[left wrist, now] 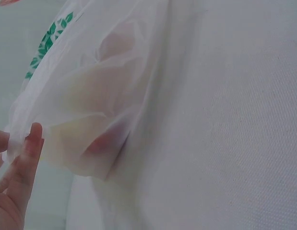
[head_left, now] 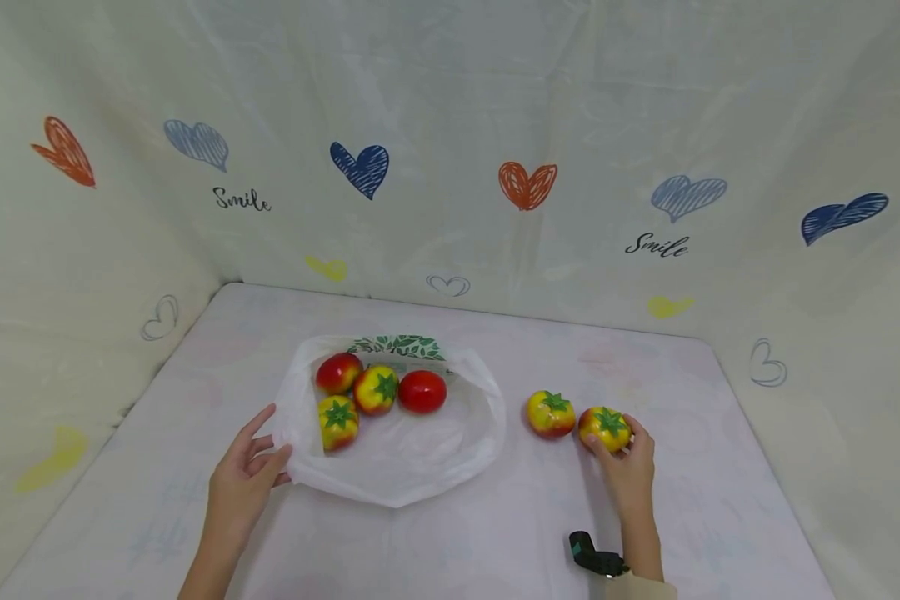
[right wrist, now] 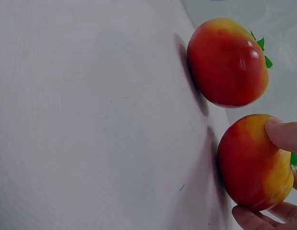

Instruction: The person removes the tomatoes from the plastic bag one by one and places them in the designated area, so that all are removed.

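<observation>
Fingers of our left hand (head_left: pixel 243 479) pinch the near-left rim of the thin white plastic bag with a green leaf print (head_left: pixel 420 454), thumb and forefinger closed on the film; we judge this grip keeps the mouth lifted and spread so the opening faces up and towards the right. In the left wrist view the film drapes over our fingers (left wrist: pixel 28 143) and blurred red and yellow shapes show through it. Inside the bag lie four toy tomatoes (head_left: pixel 375 390), huddled at its far-left part: three red-and-yellow ones with green leafy tops or red sides showing, and one plain red one just beside them. The bag rests on the pale cloth-covered table (head_left: pixel 495 533). Right of the bag, apart from it, a red-and-yellow toy tomato with a green top (head_left: pixel 550 413) sits loose on the table. Just beside it, the second red-and-yellow toy tomato (head_left: pixel 604 428) is held by our right hand (head_left: pixel 630 467), its fingers (right wrist: pixel 285 134) curled narrowly around the fruit from the near side, while it appears to rest on the table.
</observation>
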`<state>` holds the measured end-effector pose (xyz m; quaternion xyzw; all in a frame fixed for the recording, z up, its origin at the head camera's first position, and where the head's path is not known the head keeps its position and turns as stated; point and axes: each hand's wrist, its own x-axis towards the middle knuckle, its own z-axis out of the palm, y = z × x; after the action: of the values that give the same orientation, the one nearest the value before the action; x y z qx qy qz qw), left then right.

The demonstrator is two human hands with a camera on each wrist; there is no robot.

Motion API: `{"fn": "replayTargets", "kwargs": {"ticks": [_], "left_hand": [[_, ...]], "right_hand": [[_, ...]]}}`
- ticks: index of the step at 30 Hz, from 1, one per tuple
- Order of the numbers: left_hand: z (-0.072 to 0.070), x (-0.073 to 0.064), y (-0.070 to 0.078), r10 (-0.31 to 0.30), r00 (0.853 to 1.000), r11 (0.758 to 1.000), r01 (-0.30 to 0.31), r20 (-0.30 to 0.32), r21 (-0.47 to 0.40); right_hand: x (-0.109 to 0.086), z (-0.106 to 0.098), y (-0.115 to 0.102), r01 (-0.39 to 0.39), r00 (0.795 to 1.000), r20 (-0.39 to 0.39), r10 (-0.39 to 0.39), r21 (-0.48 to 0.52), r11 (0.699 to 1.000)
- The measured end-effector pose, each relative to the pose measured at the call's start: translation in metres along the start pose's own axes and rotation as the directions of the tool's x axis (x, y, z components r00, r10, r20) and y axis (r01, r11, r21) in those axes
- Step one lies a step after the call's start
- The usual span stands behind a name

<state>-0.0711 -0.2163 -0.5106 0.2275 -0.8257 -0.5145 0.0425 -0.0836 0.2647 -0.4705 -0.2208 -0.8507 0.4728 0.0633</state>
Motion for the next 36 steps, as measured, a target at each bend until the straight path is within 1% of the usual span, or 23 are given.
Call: {"fn": "replayTargets", "kwargs": {"ticks": [4,7,13,19,27,30,31,33,36], "left_hand": [[-0.001,-0.002,0.003,0.01,1.0,1.0,-0.01,0.008,-0.015],[-0.002,-0.002,0.004,0.015,1.0,1.0,-0.015,0.007,-0.006],[-0.001,0.001,0.002,-0.004,1.0,1.0,0.004,0.002,0.004],[-0.002,0.0,0.002,-0.007,1.0,1.0,0.007,-0.01,0.012],[-0.002,0.001,0.001,-0.001,1.0,1.0,0.001,-0.008,0.006],[-0.003,-0.001,0.004,0.003,1.0,1.0,-0.003,-0.001,0.008],[-0.005,-0.004,0.009,0.005,1.0,1.0,-0.005,0.018,-0.012],[-0.006,-0.008,0.015,0.004,1.0,1.0,-0.003,0.019,-0.015],[-0.009,-0.014,0.026,0.012,0.999,0.999,-0.011,0.039,-0.038]], "right_hand": [[0.001,0.002,-0.001,-0.007,1.0,0.004,0.007,-0.014,1.0],[0.004,0.004,-0.003,-0.002,1.0,0.019,0.003,-0.024,1.0],[0.01,0.01,-0.007,-0.001,0.999,0.032,0.002,-0.036,0.999],[0.014,0.013,-0.01,0.016,0.999,0.041,-0.014,-0.041,0.999],[0.021,0.015,-0.011,0.045,0.998,0.049,-0.043,-0.037,0.998],[0.025,0.016,-0.012,0.06,0.997,0.055,-0.058,-0.041,0.997],[0.027,0.016,-0.012,0.064,0.996,0.059,-0.061,-0.045,0.997],[0.03,0.016,-0.014,0.063,0.996,0.07,-0.06,-0.049,0.997],[0.035,0.017,-0.015,0.058,0.995,0.078,-0.053,-0.056,0.997]]}}
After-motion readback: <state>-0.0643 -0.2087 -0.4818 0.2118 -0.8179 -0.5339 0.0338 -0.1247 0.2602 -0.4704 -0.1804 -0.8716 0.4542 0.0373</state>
